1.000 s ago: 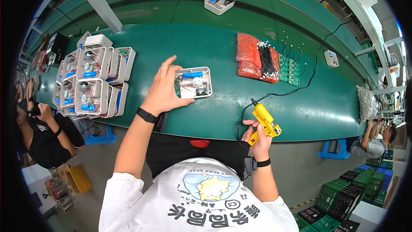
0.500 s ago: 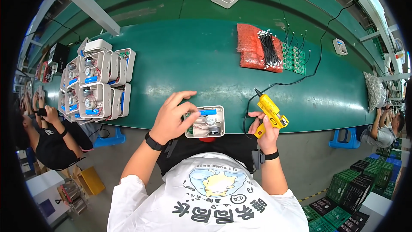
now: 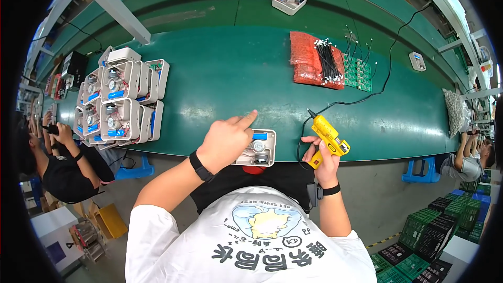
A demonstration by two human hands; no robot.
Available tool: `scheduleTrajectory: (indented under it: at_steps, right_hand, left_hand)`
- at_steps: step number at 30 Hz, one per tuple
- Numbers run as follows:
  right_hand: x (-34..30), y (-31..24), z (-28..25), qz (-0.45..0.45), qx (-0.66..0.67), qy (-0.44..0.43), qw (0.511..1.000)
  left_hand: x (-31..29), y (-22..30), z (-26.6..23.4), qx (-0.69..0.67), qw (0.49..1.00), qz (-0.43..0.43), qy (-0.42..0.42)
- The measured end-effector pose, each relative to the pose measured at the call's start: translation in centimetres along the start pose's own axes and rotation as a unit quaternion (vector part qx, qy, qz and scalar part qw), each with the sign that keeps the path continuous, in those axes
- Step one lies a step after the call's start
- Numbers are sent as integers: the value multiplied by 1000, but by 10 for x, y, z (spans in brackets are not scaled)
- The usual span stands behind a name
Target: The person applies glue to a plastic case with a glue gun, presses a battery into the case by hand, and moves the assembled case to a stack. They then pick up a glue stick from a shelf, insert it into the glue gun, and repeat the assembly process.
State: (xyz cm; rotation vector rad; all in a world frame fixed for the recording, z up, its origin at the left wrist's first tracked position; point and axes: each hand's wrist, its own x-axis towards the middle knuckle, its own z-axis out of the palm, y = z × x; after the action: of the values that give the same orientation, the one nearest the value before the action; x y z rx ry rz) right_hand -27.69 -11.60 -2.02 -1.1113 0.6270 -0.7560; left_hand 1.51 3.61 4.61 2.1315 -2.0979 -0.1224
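Observation:
In my right hand (image 3: pixel 326 165) is a yellow hot glue gun (image 3: pixel 328 135), fingers wrapped round its handle, its dark nozzle pointing up and away. My left hand (image 3: pixel 226 140) lies across the left part of an open white plastic housing (image 3: pixel 271 149) at the table's near edge. Its index finger stretches beyond the housing; the thumb and the undersides of the other fingers are hidden. Inside the housing show a blue cylindrical battery (image 3: pixel 259 136), a round pale part (image 3: pixel 258 146) and a dark round part (image 3: pixel 261 158).
Similar housings (image 3: pixel 119 118) stand stacked at the left. Red bubble wrap (image 3: pixel 305 63), black cables (image 3: pixel 329 63) and green circuit boards (image 3: pixel 358 73) lie at the far right. The gun's black cord (image 3: pixel 386 85) crosses the green table (image 3: pixel 220 73). Other people sit at both sides.
My left hand has moved right and turned over the housing, covering its left part. The glue gun has stayed almost in place in my right hand.

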Motion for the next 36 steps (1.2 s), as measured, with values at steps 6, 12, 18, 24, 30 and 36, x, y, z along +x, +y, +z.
scheduleTrajectory:
  at_steps: [6,12,18,24,30,36]
  right_hand:
    - [-17,-31,26,68,-26,-88,993]
    - [-15,-35,36,92,25,-145,985]
    - [-19,-32,54,131,140,-138,972]
    - [-15,-32,70,123,123,-101,980]
    - [-10,-47,58,202,24,-145,968]
    - [9,-50,93,272,-179,-166,931]
  left_hand:
    - [-15,-10,6,-92,982,24,162]
    - [-18,-10,7,-117,976,13,184]
    - [-19,-13,13,-144,972,14,186]
    - [-16,-18,20,-237,952,-5,194]
    - [-23,-6,55,-443,844,-152,261]
    - [-25,4,91,-602,705,-217,308]
